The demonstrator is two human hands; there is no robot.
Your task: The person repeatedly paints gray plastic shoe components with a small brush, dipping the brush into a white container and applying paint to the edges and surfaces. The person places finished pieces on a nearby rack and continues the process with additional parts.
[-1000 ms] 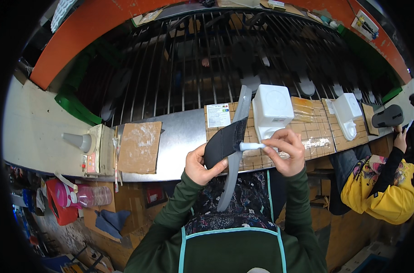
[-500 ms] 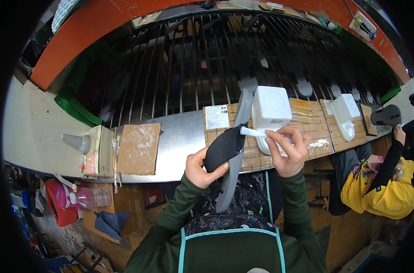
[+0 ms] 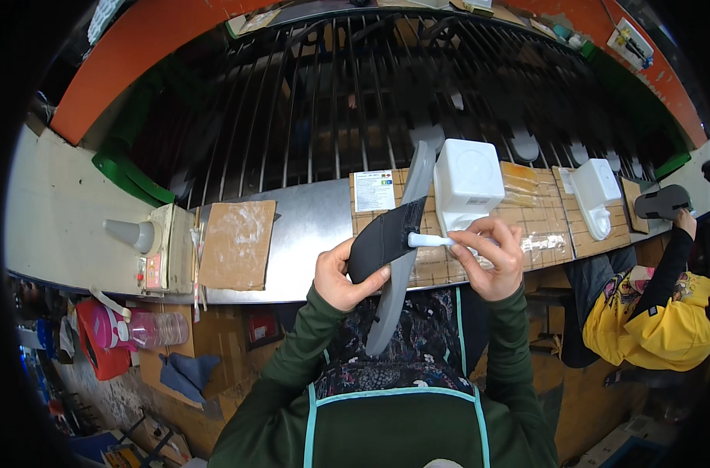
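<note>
A slide sandal with a grey sole [image 3: 402, 274] and a wide black strap [image 3: 382, 240] is held up on its edge in front of me. My left hand [image 3: 343, 274] grips it by the strap, with the thumb on the near side. Between the thumb and fingers of my right hand [image 3: 492, 256] is a slim white applicator [image 3: 431, 241]. Its tip touches the strap's right edge, close to the sole. Just behind stands a white plastic container [image 3: 470, 178] with a boxy top. What the fingers behind the strap do is hidden.
Metal rollers [image 3: 324, 117] run behind the bench. To the left are a cardboard sheet [image 3: 238, 246] and a box-shaped device with a grey cone [image 3: 130, 234]. A second white container [image 3: 597, 187] stands right. At far right a person in yellow [image 3: 659, 320] holds another grey sole [image 3: 662, 203].
The applicator's tip has moved down a little along the strap's edge toward the sole. The sandal has shifted slightly up and left, and my view has tilted a bit.
</note>
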